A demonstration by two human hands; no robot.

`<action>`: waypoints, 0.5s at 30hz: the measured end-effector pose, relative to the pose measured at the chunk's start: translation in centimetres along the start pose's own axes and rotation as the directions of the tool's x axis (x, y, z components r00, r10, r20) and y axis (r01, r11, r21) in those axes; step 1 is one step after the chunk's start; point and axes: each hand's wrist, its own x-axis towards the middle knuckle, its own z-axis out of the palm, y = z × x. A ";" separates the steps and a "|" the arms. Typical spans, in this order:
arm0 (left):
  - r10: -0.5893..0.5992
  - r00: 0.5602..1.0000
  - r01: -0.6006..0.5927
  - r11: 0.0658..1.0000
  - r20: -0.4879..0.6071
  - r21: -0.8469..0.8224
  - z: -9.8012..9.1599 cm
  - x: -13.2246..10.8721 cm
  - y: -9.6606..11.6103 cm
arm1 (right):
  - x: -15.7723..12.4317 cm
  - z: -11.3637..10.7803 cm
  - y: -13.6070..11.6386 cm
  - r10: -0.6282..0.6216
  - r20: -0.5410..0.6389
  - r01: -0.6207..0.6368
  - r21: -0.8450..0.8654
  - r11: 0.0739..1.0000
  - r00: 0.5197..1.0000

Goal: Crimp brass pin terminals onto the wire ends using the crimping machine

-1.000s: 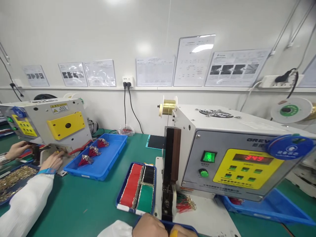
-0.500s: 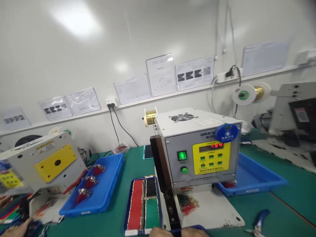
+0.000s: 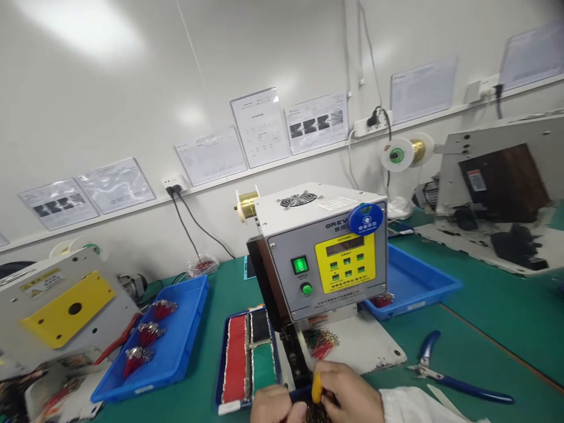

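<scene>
My two hands meet at the bottom edge, right in front of the grey machine (image 3: 326,258) with a yellow control panel. My right hand (image 3: 350,393) is closed, a yellow cot on one finger, pinching something dark and small at the machine's black front head (image 3: 293,358). My left hand (image 3: 273,405) is curled beside it, partly cut off by the frame; what it holds is hidden. A bunch of red and green wires with brass terminals (image 3: 324,342) lies on the machine's white base plate just above my right hand.
A small tray of red, black and green strips (image 3: 247,358) sits left of my hands. Blue bin (image 3: 158,346) holds red wire bundles; another blue bin (image 3: 414,282) is behind right. Blue-handled pliers (image 3: 440,370) lie at right. Other machines (image 3: 66,305) stand either side.
The view has swung right and pulled back from the machine. My hands have come further into view at the bottom edge. The neighbour's hands at left have gone out of view.
</scene>
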 end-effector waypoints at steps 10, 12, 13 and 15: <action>-0.545 0.788 0.554 0.830 -0.286 -0.055 -8.3 4.5 -6.7 | -1.1 0.2 0.3 -0.063 0.189 0.051 0.071 0.996 0.980; -0.675 0.700 0.690 0.724 -0.233 -0.021 -8.1 4.7 -9.0 | -1.1 0.2 0.4 -0.047 0.203 0.039 0.045 0.998 0.978; -0.690 0.692 0.705 0.709 -0.211 -0.004 -7.8 4.6 -9.7 | -1.0 0.3 0.5 -0.034 0.198 0.029 0.032 0.999 0.980; -0.695 0.700 0.708 0.706 -0.165 0.029 -7.2 4.2 -10.7 | -0.9 0.2 0.6 -0.007 0.169 0.005 0.011 1.000 0.986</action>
